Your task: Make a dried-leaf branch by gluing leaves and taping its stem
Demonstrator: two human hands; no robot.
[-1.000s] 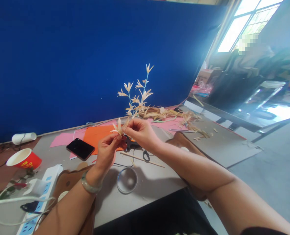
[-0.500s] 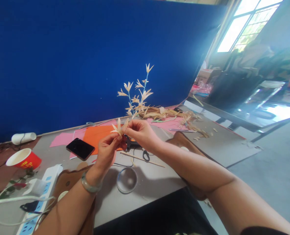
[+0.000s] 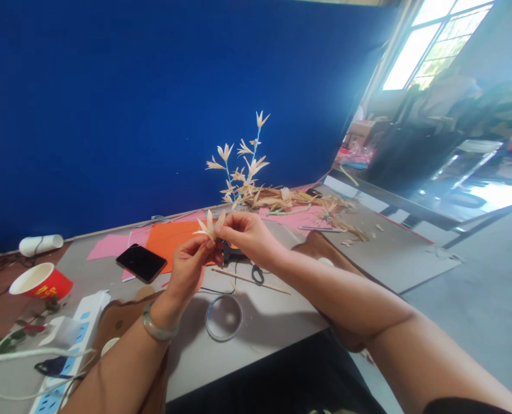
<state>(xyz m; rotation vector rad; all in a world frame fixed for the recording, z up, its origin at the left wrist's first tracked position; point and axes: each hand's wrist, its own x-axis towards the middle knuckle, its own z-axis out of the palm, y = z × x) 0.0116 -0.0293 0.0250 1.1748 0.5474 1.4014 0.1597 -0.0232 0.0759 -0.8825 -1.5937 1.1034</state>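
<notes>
A pale flower (image 3: 209, 226) made of dry, husk-like petals is held up over the table, between my hands. My left hand (image 3: 190, 261) pinches it at the base. My right hand (image 3: 250, 234) has thumb and forefinger closed on a petal at the flower's right side. Behind my hands stands a spray of similar husk flowers (image 3: 244, 167) on blue-wrapped stems. Loose dry husks (image 3: 277, 199) lie beside its foot. Under my hands is a thin stick (image 3: 256, 280), next to the black loop of a handle (image 3: 258, 274) and a round clear dish (image 3: 224, 318).
At the left are a black phone (image 3: 141, 263), a red paper cup (image 3: 42, 280), a white cup (image 3: 41, 245) lying on its side, and a power strip (image 3: 72, 351) with cables. Orange paper (image 3: 169, 236) and pink paper (image 3: 109, 245) lie behind. A blue panel (image 3: 109, 115) rises at the back.
Almost nothing differs. The whole view has shifted slightly, and both hands keep the same hold on the flower.
</notes>
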